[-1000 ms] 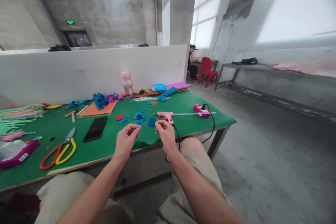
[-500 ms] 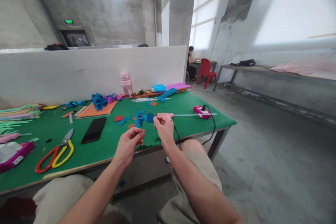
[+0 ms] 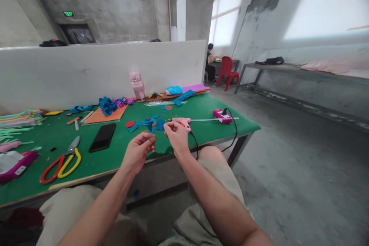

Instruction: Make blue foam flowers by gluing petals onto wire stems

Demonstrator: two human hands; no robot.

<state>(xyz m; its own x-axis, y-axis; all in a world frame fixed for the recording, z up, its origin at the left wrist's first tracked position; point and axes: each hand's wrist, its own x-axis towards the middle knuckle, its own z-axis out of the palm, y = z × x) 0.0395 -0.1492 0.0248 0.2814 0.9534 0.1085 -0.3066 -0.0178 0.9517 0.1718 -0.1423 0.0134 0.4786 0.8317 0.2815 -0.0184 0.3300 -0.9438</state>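
The item pinched between the two hands is too small and too blurred to identify; only a thin dark trace shows between the fingertips, so its long axis cannot be told with certainty, though the hands face each other left to right above the near edge of the green table; the left hand is curled narrow, thumb and forefinger pressed together at its right side; the right hand is likewise closed to a pinch, fingertips turned toward the left hand; what either hand holds cannot be made out. Just behind the right hand lies a pink glue gun, its long axis left to right, a clear glue stick projecting from its right end; its black cable runs behind the wrist and is partly hidden. A pink power strip sits near the table's right end. Blue foam scraps lie just beyond the hands; a black phone lies to the left; red and yellow scissors lie further left; a pink box is cut off by the left edge.
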